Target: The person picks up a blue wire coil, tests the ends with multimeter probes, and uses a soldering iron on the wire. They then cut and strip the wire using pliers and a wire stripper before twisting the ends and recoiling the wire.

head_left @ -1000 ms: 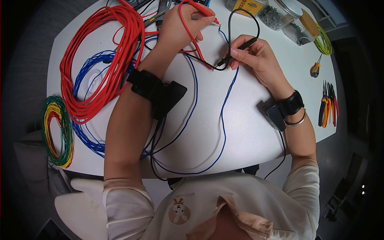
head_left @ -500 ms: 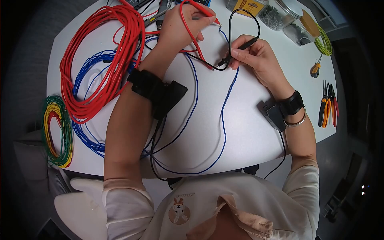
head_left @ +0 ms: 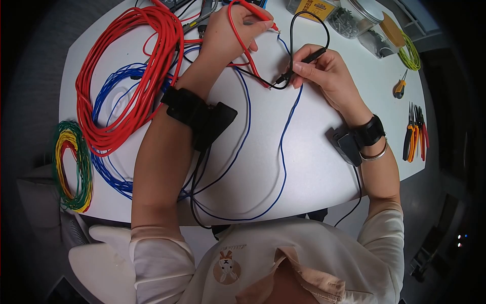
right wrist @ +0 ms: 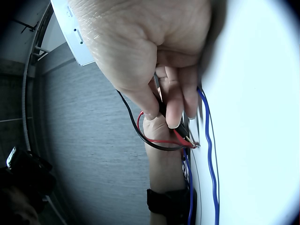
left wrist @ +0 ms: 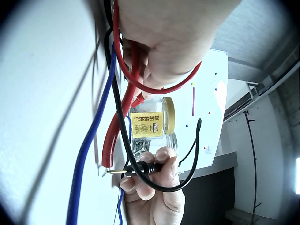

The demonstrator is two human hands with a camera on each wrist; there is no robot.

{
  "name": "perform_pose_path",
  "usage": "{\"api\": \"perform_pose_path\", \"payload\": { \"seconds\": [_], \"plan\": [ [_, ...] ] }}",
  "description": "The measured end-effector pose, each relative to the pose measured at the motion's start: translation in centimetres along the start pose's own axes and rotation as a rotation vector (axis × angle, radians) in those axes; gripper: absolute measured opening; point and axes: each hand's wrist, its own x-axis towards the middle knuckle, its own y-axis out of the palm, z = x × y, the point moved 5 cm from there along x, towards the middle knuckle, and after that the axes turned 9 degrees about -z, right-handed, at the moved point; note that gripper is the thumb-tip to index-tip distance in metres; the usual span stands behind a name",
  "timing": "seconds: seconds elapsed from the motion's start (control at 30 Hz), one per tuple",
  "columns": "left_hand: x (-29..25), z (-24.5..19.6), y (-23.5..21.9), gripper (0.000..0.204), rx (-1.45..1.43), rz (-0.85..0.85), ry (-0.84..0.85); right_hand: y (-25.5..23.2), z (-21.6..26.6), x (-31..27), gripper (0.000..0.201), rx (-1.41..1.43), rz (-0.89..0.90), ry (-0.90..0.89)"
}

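Note:
In the head view my left hand (head_left: pixel 227 36) pinches a red probe (head_left: pixel 262 15), its tip by the bare end of a blue wire (head_left: pixel 284 44). My right hand (head_left: pixel 331 78) grips a black probe (head_left: pixel 315 55) between thumb and fingers. The left wrist view shows that black probe's metal tip (left wrist: pixel 116 171) at the cut end of a thick red wire (left wrist: pixel 108 149); whether they touch I cannot tell. Black lead (left wrist: pixel 123 123) loops in front of the right fingers (left wrist: pixel 144 188). In the right wrist view the right hand (right wrist: pixel 140 37) hides most of the black probe.
Coils of red cable (head_left: pixel 91 91), blue wire (head_left: pixel 104 175) and green-yellow wire (head_left: pixel 86 187) lie at the left. Jars (head_left: pixel 349 23) stand at the back right, near a yellow-green coil (head_left: pixel 411 53). A small screwdriver (head_left: pixel 399 89) and several pliers (head_left: pixel 409 139) lie at the right edge.

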Motion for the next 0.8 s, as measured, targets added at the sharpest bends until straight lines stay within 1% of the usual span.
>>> {"api": "perform_pose_path", "payload": {
  "seconds": [0.47, 0.67, 0.8],
  "plan": [
    [-0.1, -0.3, -0.1, 0.021, 0.021, -0.009, 0.028, 0.0, 0.1, 0.0, 0.013, 0.000, -0.001, -0.007],
    [0.4, 0.7, -0.1, 0.021, -0.231, 0.036, 0.042, -0.3, 0.0, 0.0, 0.014, 0.049, -0.008, 0.011],
    [0.4, 0.7, 0.0, 0.021, -0.208, 0.048, 0.036, -0.1, 0.1, 0.0, 0.014, 0.022, -0.001, 0.008]
  ]
}}
